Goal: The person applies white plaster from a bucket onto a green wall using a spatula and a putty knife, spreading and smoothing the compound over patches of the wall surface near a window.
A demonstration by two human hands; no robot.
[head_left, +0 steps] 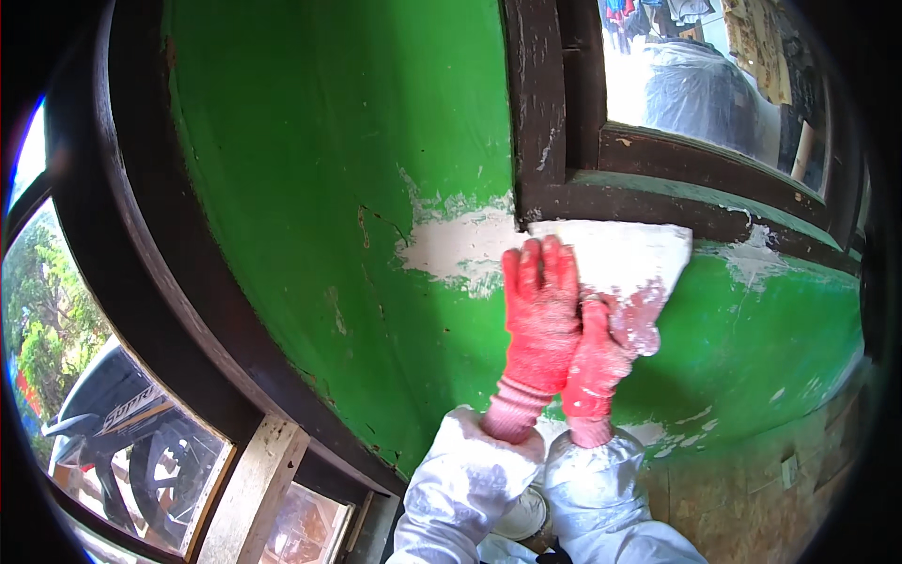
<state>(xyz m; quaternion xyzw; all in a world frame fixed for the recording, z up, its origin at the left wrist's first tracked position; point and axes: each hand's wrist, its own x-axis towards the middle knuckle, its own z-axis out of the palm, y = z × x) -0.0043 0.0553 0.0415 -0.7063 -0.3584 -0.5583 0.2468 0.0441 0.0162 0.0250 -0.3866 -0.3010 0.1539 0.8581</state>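
Both my hands wear red knit gloves spotted with white. In my right hand [598, 362] is a wide putty knife [625, 254], its flared blade coated in white filler and its far edge up against the dark window frame. My left hand [540, 320] lies beside it, fingers stretched upward and flat, over the blade's left side; whether they press on the blade or the wall I cannot tell. Left of the blade, a rough patch of white filler [460, 246] covers part of the green wall [357, 122]. Another smear of filler [754, 258] shows to the right, below the frame.
A dark wooden window frame [714, 164] crosses the upper right, with plastic-covered things behind the glass. To the left stands a curved dark post [188, 235] and a window with a motorcycle [122, 414] outside. A round whitish container [521, 517] sits below, between my forearms.
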